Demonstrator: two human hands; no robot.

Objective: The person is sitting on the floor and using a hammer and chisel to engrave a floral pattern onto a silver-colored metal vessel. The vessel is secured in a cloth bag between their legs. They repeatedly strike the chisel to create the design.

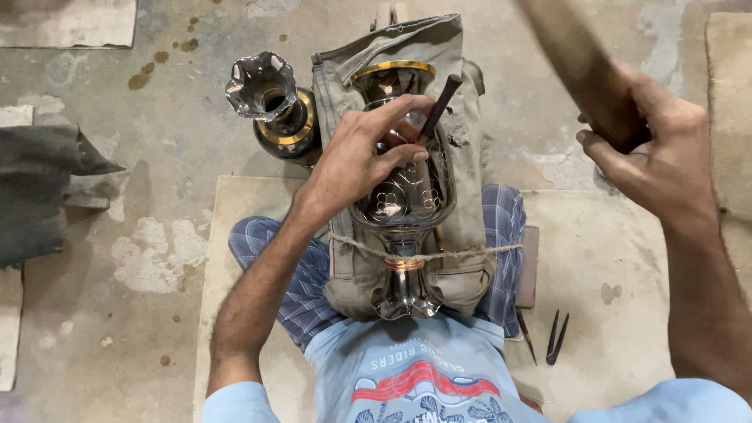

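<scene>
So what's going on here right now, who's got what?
A person sits on the floor with a shiny metal vase lying on a cloth-covered cushion across the lap, tied down by a cord. The left hand presses on the vase and holds a thin dark punch against it. The right hand is raised, gripping a wooden mallet. A second vase stands on the floor beside the cushion, and small pointed tools lie on the mat by the person's right side.

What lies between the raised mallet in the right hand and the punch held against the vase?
Nothing visible. The right hand holds the mallet up to the right; the punch, pinched by the left hand on the vase, has only bare floor between.
</scene>
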